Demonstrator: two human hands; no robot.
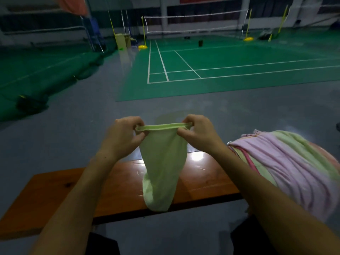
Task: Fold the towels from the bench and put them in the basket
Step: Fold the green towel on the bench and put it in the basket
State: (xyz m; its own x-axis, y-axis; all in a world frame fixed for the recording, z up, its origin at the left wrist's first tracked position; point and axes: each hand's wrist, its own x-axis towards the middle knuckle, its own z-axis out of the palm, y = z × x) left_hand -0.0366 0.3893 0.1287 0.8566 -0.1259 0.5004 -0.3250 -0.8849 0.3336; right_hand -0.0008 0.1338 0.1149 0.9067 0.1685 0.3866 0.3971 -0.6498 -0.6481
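Landmark: the wooden bench [110, 183] ran across the lower part of the view, orange-brown and glossy.
Green towel [162, 162]: it hung doubled above the middle of the bench, its top edge stretched level between the two hands and its lower end drooping to the bench's near edge.
Left hand [122, 135]: above the bench, fingers curled, it pinched the towel's top left corner.
Right hand [199, 134]: above the bench, fingers curled, it pinched the towel's top right corner.
Towel pile [287, 166]: pink and pale green towels lay heaped at the right end of the bench, unfolded and overlapping.
Badminton court [220, 67]: it lay beyond the bench, green with white lines, a net [193, 24] strung across its far side.
Basket: I could not tell where it was.
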